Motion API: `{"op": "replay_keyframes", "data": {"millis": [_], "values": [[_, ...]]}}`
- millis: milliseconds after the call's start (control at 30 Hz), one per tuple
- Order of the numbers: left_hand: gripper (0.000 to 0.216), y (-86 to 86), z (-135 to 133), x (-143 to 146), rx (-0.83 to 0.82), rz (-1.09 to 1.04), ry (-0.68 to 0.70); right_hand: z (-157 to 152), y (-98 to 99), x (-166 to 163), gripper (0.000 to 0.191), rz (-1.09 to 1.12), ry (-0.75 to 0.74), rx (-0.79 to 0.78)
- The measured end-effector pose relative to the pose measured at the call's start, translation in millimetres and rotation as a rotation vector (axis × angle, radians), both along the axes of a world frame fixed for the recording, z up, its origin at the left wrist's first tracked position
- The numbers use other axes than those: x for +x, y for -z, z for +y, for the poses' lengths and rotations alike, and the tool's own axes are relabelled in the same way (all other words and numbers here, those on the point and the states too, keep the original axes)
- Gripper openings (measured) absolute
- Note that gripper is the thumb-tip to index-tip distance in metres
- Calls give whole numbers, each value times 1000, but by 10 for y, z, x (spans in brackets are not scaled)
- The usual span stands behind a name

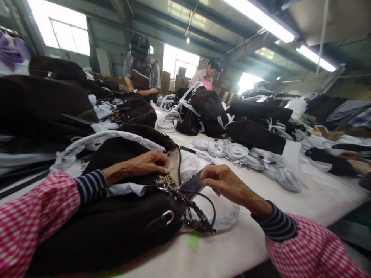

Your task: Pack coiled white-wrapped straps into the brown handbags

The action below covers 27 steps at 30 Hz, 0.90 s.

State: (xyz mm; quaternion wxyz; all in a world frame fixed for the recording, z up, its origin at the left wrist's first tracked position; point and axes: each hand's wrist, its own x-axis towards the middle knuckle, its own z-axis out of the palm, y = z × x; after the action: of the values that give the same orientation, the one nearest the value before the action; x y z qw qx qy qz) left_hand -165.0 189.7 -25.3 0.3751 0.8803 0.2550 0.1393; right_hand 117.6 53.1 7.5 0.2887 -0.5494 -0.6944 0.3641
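A dark brown handbag (110, 227) lies on its side before me, its zipped mouth partly open on a beige lining (174, 162). My left hand (147, 164) rests over the bag, thumb and fingers closed on the edge of its opening. A leopard-print tag (165, 180) shows just below those fingertips. Beside the mouth hangs a braided cord charm (197, 212) with dark beads. My right hand (223, 183) is curled in a pinch at the end of a dark strip (191, 183) of the bag; what lies between its fingertips is hidden. A white-wrapped handle (110, 137) arches behind my left hand.
More dark bags (37, 104) are piled at the left, and others (207, 106) stand farther back. Coiled white-wrapped straps (236, 150) lie across the white table (240, 247). A green paper piece (193, 242) sits near the front. Two people work behind; another person's hand (361, 166) shows at right.
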Motion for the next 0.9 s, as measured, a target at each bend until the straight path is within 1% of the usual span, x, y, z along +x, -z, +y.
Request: {"op": "replay_keyframes", "data": {"millis": [67, 100, 167, 233, 300, 367, 433, 600, 667, 733, 833, 900], "values": [[40, 1, -2, 4, 2, 23, -1, -221, -71, -86, 8, -35, -13, 71], [39, -1, -7, 7, 7, 34, -6, -361, -101, -129, 9, -82, -51, 102], [39, -11, -23, 13, 24, 46, -18, -662, -119, -217, 14, -250, -198, 145], [39, -23, -42, 18, 40, 40, -25, -931, -62, -309, 18, -478, -345, 182], [40, -33, -59, 23, 41, 36, -31, -1109, 54, -396, 20, -685, -415, 276], [40, -44, -75, 29, 44, 36, -47, -1175, 178, -470, 23, -826, -448, 386], [40, -61, -90, 32, 47, 34, -74, -1154, 268, -531, 23, -915, -473, 467], [34, -111, -84, 14, 56, 59, -80, -1030, 348, -605, 17, -1045, -509, 658], [28, -115, -61, 0, 80, 71, -74, -1014, 346, -578, 18, -1021, -494, 645], [22, -107, -40, -11, 97, 77, -64, -999, 294, -507, 22, -896, -426, 524], [16, -104, -42, -25, 128, 71, -41, -896, 74, -356, 19, -602, -223, 285], [14, -130, -82, -38, 162, 65, -26, -722, -120, -274, 12, -375, -83, 150]]}}
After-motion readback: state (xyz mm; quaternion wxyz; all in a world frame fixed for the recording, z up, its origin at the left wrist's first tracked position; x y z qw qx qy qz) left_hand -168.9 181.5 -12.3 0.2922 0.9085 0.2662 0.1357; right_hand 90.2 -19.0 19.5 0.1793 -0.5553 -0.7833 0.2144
